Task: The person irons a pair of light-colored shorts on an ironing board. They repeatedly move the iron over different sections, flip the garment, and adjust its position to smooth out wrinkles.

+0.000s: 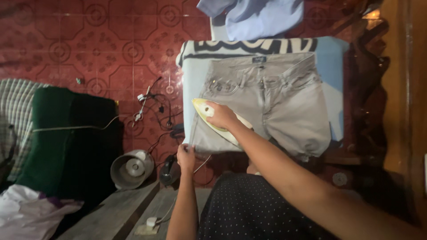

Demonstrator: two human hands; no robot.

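Currently the right hand (221, 116) has its grip closed around the handle of a yellow-and-white iron (212, 119); the handle itself is hidden under the fingers, and only the pointed nose and part of the sole edge show. One iron counted. It rests on the left leg of a pair of grey shorts (267, 104), spread flat, waistband away from the person. One pair of shorts; its right leg hem is in shadow and hard to trace.

Left hand (185, 156) pinches the near hem corner of the same leg, grip closed on cloth; fingertips are partly hidden by the fold.

Shorts lie on a pale blue padded cover (331, 58) with a dark pattern at its far edge; what carries it is not visible. A light blue garment (260, 18) beyond is cut off by the frame top.

On the red tiled floor (89, 49): tangled cables (153, 104), one round metal object (131, 168), identity unclear. Dark green cloth (66, 142) lies left.
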